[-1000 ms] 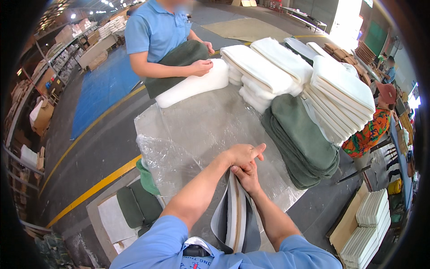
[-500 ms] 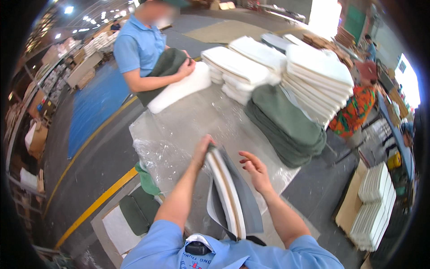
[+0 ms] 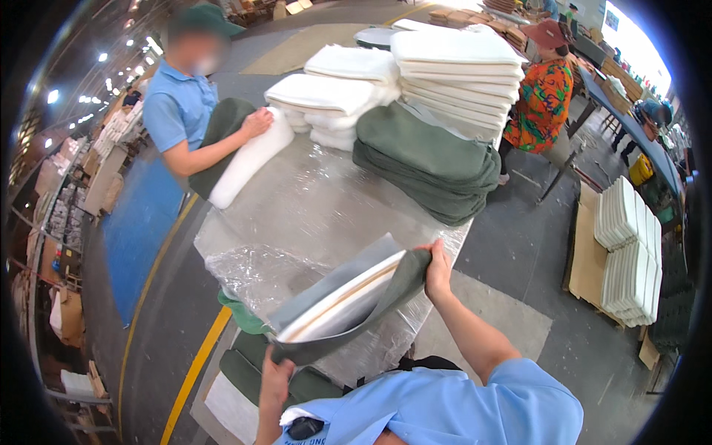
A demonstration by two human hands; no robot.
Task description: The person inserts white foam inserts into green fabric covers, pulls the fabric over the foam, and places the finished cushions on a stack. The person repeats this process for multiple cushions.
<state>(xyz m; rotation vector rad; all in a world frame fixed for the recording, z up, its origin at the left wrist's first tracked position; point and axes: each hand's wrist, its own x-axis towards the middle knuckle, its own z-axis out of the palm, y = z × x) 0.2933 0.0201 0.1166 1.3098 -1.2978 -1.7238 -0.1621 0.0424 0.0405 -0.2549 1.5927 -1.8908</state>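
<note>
In front of me a white foam cushion pad (image 3: 343, 295) with a thin brown layer stands on edge inside an open dark green fabric cover (image 3: 334, 343). A grey sheet (image 3: 330, 282) lies along the pad's far side. My left hand (image 3: 274, 377) is closed on the cover's near left corner. At the other end my right hand (image 3: 439, 271) is closed on the cover's right edge, its thumb pointing up. The cover's near side sags away from the pad between my hands. Part of the pad is hidden inside the cover.
The table (image 3: 297, 208) is covered with clear plastic film. Green covers (image 3: 426, 163) and white pads (image 3: 456, 67) are stacked at its far side. A co-worker (image 3: 178, 119) handles a white pad (image 3: 252, 159) at far left. More pads (image 3: 630, 252) stand on the floor at right.
The pad and cover have turned from pointing away from me to lying slantwise. My right hand, empty before, now holds the cover's right end; my left hand has moved to the near left corner.
</note>
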